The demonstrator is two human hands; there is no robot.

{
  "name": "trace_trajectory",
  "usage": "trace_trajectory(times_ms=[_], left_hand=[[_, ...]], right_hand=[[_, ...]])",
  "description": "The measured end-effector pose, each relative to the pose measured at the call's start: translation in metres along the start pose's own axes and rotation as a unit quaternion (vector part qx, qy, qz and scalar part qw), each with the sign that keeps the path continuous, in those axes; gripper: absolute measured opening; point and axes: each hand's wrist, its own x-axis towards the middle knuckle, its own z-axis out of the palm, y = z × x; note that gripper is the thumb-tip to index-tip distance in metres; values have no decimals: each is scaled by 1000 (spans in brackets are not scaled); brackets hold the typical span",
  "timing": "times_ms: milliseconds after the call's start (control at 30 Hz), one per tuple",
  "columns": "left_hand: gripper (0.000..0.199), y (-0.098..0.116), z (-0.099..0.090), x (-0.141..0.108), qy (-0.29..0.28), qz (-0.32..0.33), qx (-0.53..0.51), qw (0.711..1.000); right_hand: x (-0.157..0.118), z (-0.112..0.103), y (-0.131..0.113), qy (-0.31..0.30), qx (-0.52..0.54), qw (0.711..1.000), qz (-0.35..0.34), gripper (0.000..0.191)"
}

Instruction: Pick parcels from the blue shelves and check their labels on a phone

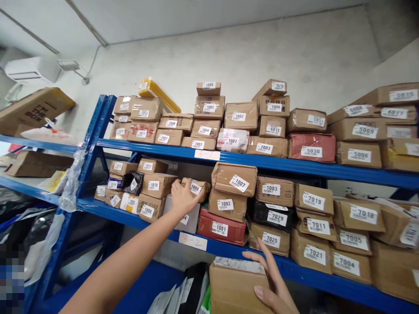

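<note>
A: Where are the hands?

B: The left hand (183, 197) reaches up to the middle shelf (157, 224) of a blue rack, its fingers closed around a small brown parcel labelled 1005 (196, 188). That parcel lies on a white box (188, 220), between the carton numbered 1010 (159, 185) and the stack marked 1007 (234, 179) and 1002 (227, 205).

A: And the other one?

B: The right hand (273, 283) lies low in the foreground, fingers spread flat and curled over the near corner of a plain cardboard box (234, 285), steadying it rather than clenching it.

A: How would the small parcel handle?

B: It looks light, wrapped in soft, crinkled paper with shiny tape (likely a bit slippery). Gripping across its short sides, as the fingers do, seems the surest hold. The cardboard box looks stiff and bulkier, best supported from beneath.

A: Anything around?

B: Numbered parcels crowd the top shelf (262, 162) too, among them a red one marked 5030 (312, 147)
</note>
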Motion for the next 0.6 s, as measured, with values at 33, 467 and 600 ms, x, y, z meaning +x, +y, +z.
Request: trace_trajectory(times_ms=[33,467,600], left_hand=[[68,-10,-6,6,35,4,15,999],[96,-104,-54,61,-100,-128,216,963],[88,-93,-54,60,-86,-123,215,965]], right_hand=[[-2,0,0,-1,-1,1000,3,112],[-12,7,4,-6,27,999,32,130],[-18,11,7,-3,34,999,41,131]])
